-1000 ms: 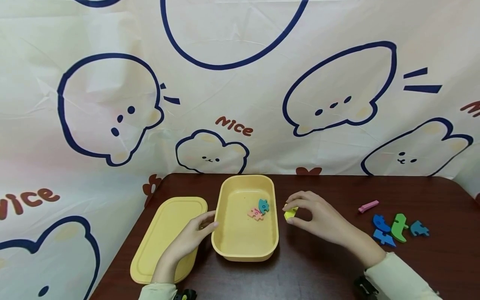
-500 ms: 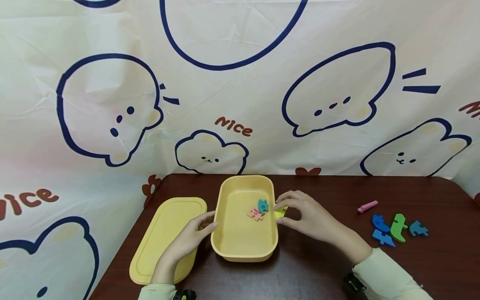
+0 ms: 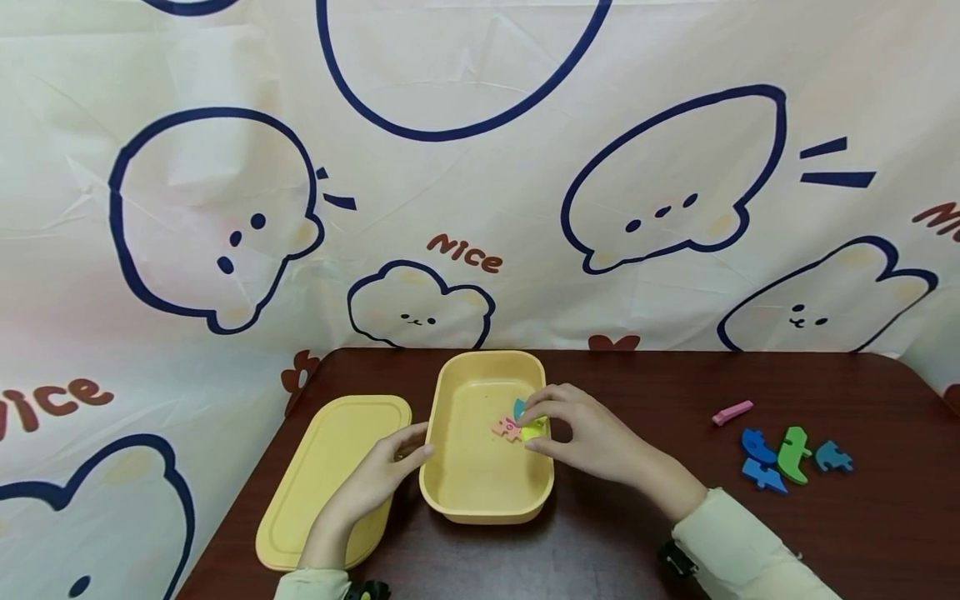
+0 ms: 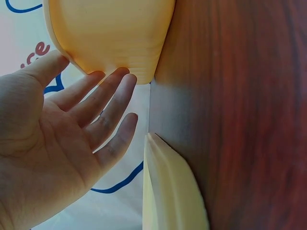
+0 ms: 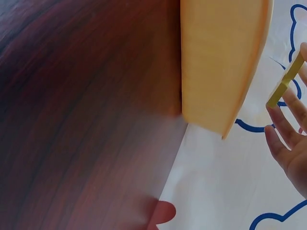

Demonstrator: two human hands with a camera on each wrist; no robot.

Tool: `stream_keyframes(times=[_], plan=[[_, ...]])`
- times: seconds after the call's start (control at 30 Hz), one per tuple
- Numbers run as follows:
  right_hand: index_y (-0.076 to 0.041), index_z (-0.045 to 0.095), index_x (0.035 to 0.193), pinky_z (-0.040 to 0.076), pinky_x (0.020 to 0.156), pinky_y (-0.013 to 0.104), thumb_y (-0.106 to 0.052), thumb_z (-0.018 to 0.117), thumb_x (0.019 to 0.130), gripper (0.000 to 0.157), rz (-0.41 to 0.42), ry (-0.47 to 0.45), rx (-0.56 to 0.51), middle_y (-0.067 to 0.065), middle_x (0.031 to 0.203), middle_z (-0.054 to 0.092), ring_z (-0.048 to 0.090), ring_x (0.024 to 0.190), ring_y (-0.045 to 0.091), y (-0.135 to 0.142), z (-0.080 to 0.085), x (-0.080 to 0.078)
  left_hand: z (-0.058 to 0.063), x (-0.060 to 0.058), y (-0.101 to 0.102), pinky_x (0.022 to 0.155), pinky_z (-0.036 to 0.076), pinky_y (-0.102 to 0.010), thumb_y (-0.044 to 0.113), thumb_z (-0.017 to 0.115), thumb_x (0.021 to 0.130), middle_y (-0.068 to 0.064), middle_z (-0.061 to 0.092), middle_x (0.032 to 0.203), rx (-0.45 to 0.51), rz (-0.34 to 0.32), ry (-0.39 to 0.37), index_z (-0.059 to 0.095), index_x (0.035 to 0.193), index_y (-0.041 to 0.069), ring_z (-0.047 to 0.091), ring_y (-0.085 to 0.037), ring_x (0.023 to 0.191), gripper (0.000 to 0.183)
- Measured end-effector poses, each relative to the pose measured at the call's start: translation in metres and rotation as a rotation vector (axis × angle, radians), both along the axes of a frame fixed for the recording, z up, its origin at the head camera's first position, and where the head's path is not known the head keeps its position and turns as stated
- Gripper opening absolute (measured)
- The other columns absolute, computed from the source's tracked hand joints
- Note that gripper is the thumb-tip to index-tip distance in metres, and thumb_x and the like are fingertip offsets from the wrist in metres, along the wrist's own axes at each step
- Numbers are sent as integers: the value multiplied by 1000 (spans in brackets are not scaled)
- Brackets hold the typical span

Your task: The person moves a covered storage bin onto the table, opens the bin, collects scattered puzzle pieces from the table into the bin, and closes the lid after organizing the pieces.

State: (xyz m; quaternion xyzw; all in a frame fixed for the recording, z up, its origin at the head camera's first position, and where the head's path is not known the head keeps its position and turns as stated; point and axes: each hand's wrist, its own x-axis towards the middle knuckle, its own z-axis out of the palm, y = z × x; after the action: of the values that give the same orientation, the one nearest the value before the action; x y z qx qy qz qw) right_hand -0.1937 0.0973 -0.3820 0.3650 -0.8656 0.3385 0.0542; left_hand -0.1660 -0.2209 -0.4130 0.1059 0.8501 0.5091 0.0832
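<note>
In the head view a yellow plastic box point(image 3: 480, 487) stands on the dark table. Inside it lie a pink puzzle piece point(image 3: 506, 429) and a teal puzzle piece point(image 3: 519, 407), the teal one partly covered by fingers. My right hand point(image 3: 588, 437) pinches a yellow puzzle piece point(image 3: 533, 430) over the box's right side. The right wrist view shows that yellow piece point(image 5: 286, 79) above the rim level, held at the fingertips. My left hand point(image 3: 382, 471) touches the box's left side; the left wrist view shows its fingers point(image 4: 108, 96) spread and nearly straight against the wall.
A yellow lid point(image 3: 330, 467) lies left of the box, partly under the left forearm. On the right of the table are a pink piece point(image 3: 732, 412), a green piece point(image 3: 792, 456), blue pieces point(image 3: 763, 475) and a teal-blue piece point(image 3: 833, 457). A printed cloth point(image 3: 525, 183) hangs behind.
My right hand has moved left with the yellow puzzle piece, from beside the box to over its inside. The left hand has stayed on the box's left side.
</note>
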Motion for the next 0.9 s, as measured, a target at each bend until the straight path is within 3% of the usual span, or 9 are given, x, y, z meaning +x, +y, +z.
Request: stream_keyframes(times=[0.23, 0.73, 0.9], plan=[[-19, 75, 109, 47, 94, 38, -26, 79, 87, 23, 28, -5, -6, -6, 120, 61, 52, 115, 13, -11, -2, -2, 0, 1, 0, 99, 44, -47, 21, 57, 103, -21, 57, 135, -3, 2, 1, 44, 145, -5, 54, -32, 123, 51], [-22, 74, 108, 44, 97, 36, -26, 80, 86, 22, 75, -24, -20, -14, 115, 60, 53, 112, 9, -28, -13, -1, 0, 1, 0, 99, 44, -46, 29, 59, 101, -18, 57, 134, -2, 19, -6, 45, 145, -3, 55, -30, 122, 55], [-20, 74, 106, 42, 102, 39, -25, 79, 86, 21, 88, -26, 0, -10, 116, 62, 53, 115, 12, -31, -18, 0, -1, 1, -1, 98, 45, -46, 28, 58, 102, -19, 57, 134, 1, 0, 2, 44, 145, -4, 55, -31, 122, 55]])
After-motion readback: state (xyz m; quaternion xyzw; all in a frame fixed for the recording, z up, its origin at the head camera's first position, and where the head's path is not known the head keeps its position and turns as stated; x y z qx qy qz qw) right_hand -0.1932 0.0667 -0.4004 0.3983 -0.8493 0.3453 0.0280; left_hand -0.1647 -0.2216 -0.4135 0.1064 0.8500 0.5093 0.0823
